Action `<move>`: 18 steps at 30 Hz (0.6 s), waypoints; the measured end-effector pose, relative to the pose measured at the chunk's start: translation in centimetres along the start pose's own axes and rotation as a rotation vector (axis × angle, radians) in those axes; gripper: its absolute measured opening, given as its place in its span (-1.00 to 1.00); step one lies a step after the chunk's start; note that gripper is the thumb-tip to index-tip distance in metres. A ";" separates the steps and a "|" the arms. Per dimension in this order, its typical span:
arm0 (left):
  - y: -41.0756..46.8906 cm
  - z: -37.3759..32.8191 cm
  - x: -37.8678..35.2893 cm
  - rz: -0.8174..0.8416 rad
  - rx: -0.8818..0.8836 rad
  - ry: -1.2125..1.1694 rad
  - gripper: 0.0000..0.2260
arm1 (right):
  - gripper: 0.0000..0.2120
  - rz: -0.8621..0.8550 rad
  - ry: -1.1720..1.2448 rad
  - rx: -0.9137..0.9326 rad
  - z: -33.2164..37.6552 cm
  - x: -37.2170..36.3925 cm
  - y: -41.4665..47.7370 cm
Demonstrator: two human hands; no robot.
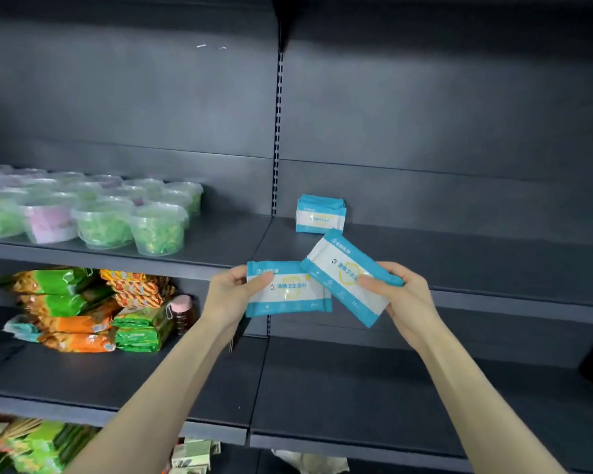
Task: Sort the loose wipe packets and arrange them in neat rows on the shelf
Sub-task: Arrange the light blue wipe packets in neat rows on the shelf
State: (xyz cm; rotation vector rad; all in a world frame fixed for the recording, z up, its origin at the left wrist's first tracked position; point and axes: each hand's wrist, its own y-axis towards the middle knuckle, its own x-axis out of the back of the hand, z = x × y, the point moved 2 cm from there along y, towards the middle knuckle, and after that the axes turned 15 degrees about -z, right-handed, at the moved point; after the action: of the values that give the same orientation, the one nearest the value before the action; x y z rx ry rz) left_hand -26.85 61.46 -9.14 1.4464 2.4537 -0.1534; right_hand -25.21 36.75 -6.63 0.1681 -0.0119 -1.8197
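The left hand [231,292] is holding the level packet [290,290] by its nine o'clock end. Its grip is closing on the packet, with the thumb lying across the front face and the fingers going behind. This packet is sitting nearly level, and is showing a white face with blue bands along top and bottom and a yellow ring in the middle.

The right hand [406,295] is holding the tilted packet [339,268] at its three o'clock end. Its grip is pinching the packet, with the thumb pressing on the front and the fingers curling round the back. This packet is leaning, with its upper corner pointing towards eleven o'clock and its lower corner towards five. The two packets are overlapping in the middle, and the tilted one is appearing to lie in front. Both are hanging in the air in front of the shelf [476,258].

At twelve o'clock from the hands, a bundle of packets [320,215] of the same kind is standing upright on that shelf, face forward. It is standing just beside the slotted post [279,131] at its nine o'clock.

Out at nine o'clock, clear tubs [117,217] with green and pink contents are sitting in rows on the neighbouring shelf. Below them, at eight o'clock, green and orange snack bags [79,306] are lying heaped. A bottle [183,313] with a pink cap is standing at their three o'clock side.
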 end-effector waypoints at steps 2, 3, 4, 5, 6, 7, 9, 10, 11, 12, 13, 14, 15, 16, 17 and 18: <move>1.9 -0.8 -0.8 0.011 -0.053 0.041 -0.92 | -0.75 -0.040 -0.021 0.045 0.6 -0.7 1.3; 2.9 -1.2 -1.3 0.012 -0.079 0.067 -0.92 | -0.75 -0.056 -0.031 0.068 1.0 -1.1 2.0; 3.7 -1.5 -1.6 0.006 -0.097 0.095 -0.91 | -0.75 -0.066 -0.033 0.084 1.3 -1.3 2.5; 4.8 -1.7 -2.0 0.003 -0.110 0.116 -0.92 | -0.75 -0.073 -0.032 0.104 1.6 -1.6 3.3; 6.0 -1.8 -2.5 0.004 -0.115 0.130 -0.93 | -0.75 -0.080 -0.035 0.122 1.8 -1.9 4.2; 7.2 -1.9 -3.1 0.011 -0.115 0.142 -0.94 | -0.75 -0.087 -0.048 0.138 2.1 -2.2 5.1; 9.5 -2.0 -4.5 0.028 -0.105 0.154 -0.94 | -0.74 -0.107 -0.081 0.165 2.5 -2.8 7.1; 10.7 -1.9 -5.3 0.034 -0.101 0.152 -0.94 | -0.74 -0.120 -0.098 0.180 2.6 -3.1 8.4; 11.6 -1.7 -5.9 0.033 -0.097 0.159 -0.94 | -0.75 -0.132 -0.110 0.189 2.7 -3.3 9.2; 12.4 -1.5 -6.7 0.032 -0.091 0.168 -0.95 | -0.75 -0.144 -0.111 0.189 2.6 -3.4 10.2; 13.4 -1.1 -7.5 0.032 -0.090 0.182 -0.95 | -0.76 -0.150 -0.105 0.187 2.4 -3.6 11.3; 14.3 -0.6 -8.3 0.030 -0.094 0.202 -0.95 | -0.76 -0.154 -0.103 0.185 2.0 -3.5 12.5; 15.4 -0.1 -9.0 0.029 -0.101 0.229 -0.96 | -0.76 -0.155 -0.108 0.185 1.7 -3.6 13.6; 16.5 0.6 -9.9 0.029 -0.104 0.248 -0.95 | -0.76 -0.155 -0.115 0.187 1.2 -3.6 14.8; 17.5 1.2 -10.7 0.030 -0.102 0.256 -0.95 | -0.76 -0.152 -0.122 0.190 0.8 -3.6 16.0; 18.6 1.8 -11.6 0.030 -0.096 0.255 -0.95 | -0.76 -0.149 -0.129 0.192 0.3 -3.6 17.2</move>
State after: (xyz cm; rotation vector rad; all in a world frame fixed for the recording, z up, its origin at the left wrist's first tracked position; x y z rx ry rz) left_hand -5.07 60.42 -6.38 1.5431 2.5937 0.1635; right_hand -7.83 35.80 -4.23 0.1908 -0.2719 -1.9748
